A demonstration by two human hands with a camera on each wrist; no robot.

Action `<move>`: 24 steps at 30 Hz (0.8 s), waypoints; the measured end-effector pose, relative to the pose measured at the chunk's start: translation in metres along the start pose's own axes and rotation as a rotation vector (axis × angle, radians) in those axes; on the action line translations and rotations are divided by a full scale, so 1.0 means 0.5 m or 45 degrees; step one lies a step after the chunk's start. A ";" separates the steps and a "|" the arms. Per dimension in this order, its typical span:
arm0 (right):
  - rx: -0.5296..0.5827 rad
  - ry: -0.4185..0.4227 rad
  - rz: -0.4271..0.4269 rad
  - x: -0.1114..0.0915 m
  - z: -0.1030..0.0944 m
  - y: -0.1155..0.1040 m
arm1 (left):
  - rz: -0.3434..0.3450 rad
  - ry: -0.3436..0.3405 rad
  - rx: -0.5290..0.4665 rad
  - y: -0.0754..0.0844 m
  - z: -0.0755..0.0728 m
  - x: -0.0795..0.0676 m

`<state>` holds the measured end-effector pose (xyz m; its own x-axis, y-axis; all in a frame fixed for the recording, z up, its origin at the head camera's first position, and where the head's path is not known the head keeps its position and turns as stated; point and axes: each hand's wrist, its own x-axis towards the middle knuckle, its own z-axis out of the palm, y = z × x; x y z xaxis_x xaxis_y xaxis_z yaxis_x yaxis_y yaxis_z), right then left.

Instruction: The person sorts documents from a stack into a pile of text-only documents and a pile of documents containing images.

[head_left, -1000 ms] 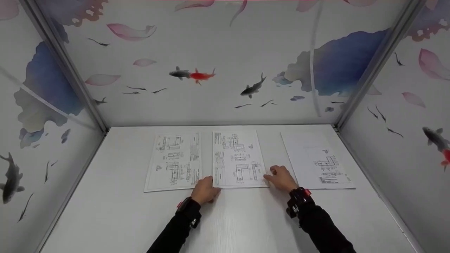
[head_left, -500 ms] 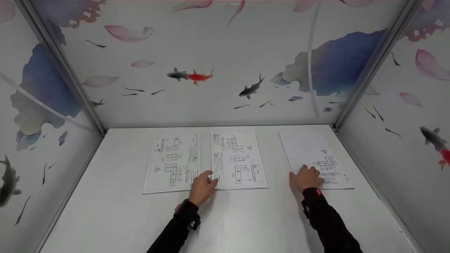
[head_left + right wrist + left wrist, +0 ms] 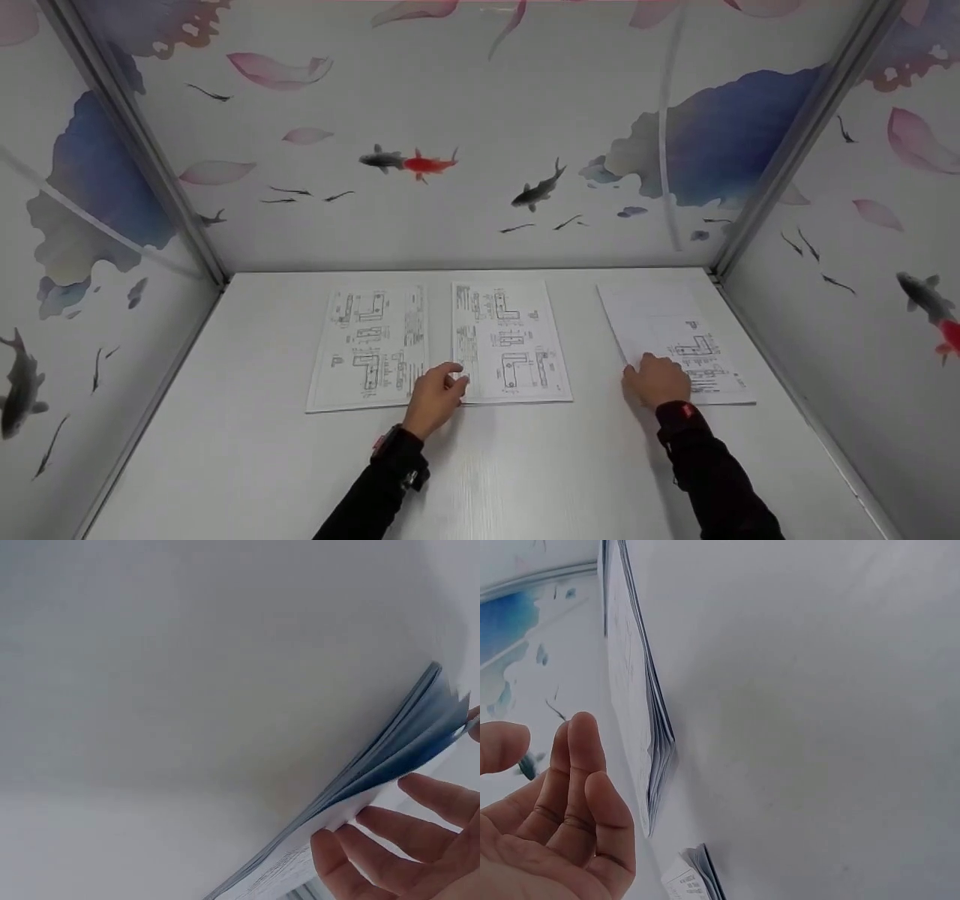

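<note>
Three thin stacks of printed sheets lie in a row: a left stack point(image 3: 349, 311), a middle stack point(image 3: 487, 330) and a right stack point(image 3: 649, 311). They carry line drawings of L-shaped parts; the right one is mostly blank at its far end. My right hand point(image 3: 656, 381) is at the near left part of the right stack. In the right wrist view its fingers point(image 3: 405, 832) lie on the printed face, and the thumb pinches the bent-up, fanned corner of the sheets point(image 3: 420, 742). My left hand point(image 3: 433, 397) hovers empty, fingers loosely bent, over the near gap between the left and middle stacks.
The white table point(image 3: 247, 465) meets a back wall point(image 3: 450, 225) printed with fish and petals. Side walls with metal corner posts point(image 3: 142, 142) enclose it left and right. Black bands with small devices point(image 3: 401, 454) sit on both wrists.
My right hand has left the middle stack's near right corner and moved right onto the right stack. My left hand has lifted slightly off the middle stack's near left corner.
</note>
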<state>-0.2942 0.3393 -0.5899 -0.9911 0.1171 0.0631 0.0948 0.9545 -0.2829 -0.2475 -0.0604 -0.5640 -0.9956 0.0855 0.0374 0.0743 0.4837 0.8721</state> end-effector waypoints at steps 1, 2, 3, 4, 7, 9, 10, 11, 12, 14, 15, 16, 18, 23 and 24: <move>0.016 0.009 -0.015 0.001 -0.002 0.000 | 0.001 -0.001 -0.009 -0.001 -0.001 0.000; 0.032 0.020 -0.032 0.002 -0.005 0.000 | 0.002 -0.003 -0.016 -0.001 -0.001 0.000; 0.042 0.035 -0.045 0.002 -0.006 0.000 | 0.006 -0.004 -0.021 -0.002 -0.001 0.000; 0.045 0.052 -0.058 0.003 -0.008 0.000 | 0.009 -0.006 -0.025 -0.002 -0.001 0.001; 0.056 0.080 -0.100 0.003 -0.014 0.001 | 0.028 -0.013 -0.046 -0.002 0.000 0.001; 0.063 0.086 -0.114 0.003 -0.015 0.004 | 0.037 -0.011 -0.056 -0.001 0.001 0.002; 0.069 0.088 -0.116 0.002 -0.014 0.007 | 0.042 -0.008 -0.062 0.000 0.002 0.003; 0.082 0.081 -0.116 0.002 -0.013 0.011 | 0.048 -0.004 -0.066 0.000 0.003 0.003; 0.095 0.076 -0.111 0.003 -0.011 0.015 | 0.050 0.000 -0.068 0.000 0.003 0.003; 0.133 0.067 -0.091 0.002 -0.012 0.019 | 0.051 0.013 -0.071 0.001 0.004 0.004; 0.145 0.057 -0.079 0.002 -0.013 0.021 | 0.056 0.020 -0.073 0.001 0.004 0.004; 0.149 0.050 -0.073 0.002 -0.015 0.022 | 0.060 0.022 -0.077 0.001 0.004 0.004; 0.158 0.041 -0.063 0.000 -0.019 0.020 | 0.062 0.026 -0.087 0.000 0.004 0.005; 0.112 0.089 -0.071 -0.005 -0.027 0.014 | 0.071 0.022 -0.089 0.000 0.005 0.005; 0.097 0.099 -0.071 -0.006 -0.028 0.012 | 0.070 0.018 -0.088 0.000 0.005 0.005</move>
<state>-0.2895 0.3484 -0.5783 -0.9841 0.0883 0.1541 0.0294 0.9368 -0.3486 -0.2497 -0.0580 -0.5648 -0.9909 0.0979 0.0922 0.1249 0.4171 0.9002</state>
